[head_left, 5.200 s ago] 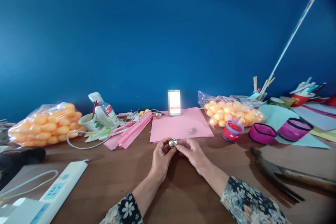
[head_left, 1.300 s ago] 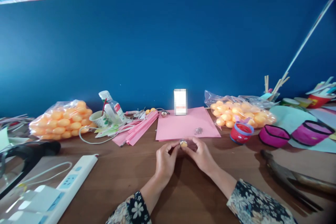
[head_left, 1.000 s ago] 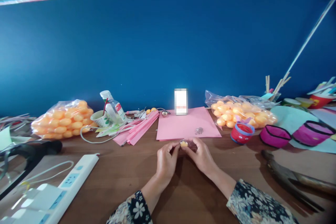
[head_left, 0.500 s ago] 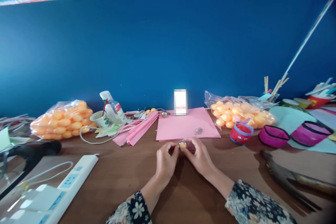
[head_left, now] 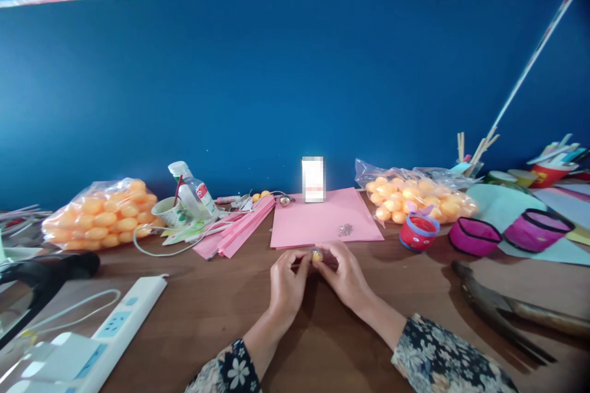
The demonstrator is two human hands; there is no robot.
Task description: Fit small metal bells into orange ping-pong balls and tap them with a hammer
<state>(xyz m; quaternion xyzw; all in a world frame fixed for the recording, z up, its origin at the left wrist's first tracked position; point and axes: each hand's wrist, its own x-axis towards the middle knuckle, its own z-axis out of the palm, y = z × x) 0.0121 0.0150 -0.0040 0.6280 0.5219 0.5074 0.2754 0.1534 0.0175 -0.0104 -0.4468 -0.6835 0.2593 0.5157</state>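
My left hand (head_left: 286,282) and my right hand (head_left: 345,276) meet over the brown table, just in front of a pink paper sheet (head_left: 322,224). Between their fingertips they pinch a small orange ball (head_left: 316,255) with shiny bits on it. Both hands are closed on it. A little heap of silver sequins (head_left: 345,230) lies on the pink sheet just beyond my right hand.
Two clear bags of orange balls (head_left: 99,221) (head_left: 415,196) flank the sheet. Pink paper strips (head_left: 235,230), a bottle (head_left: 191,190) and a paper cup (head_left: 168,212) lie left. A power strip (head_left: 115,325) sits near left. Red (head_left: 417,232) and magenta cups (head_left: 474,236), pliers (head_left: 488,307) lie right.
Over five seconds the ball went from showing a glittery silver side to an orange side, and my hands sank slightly toward the table. The view shifted a little.
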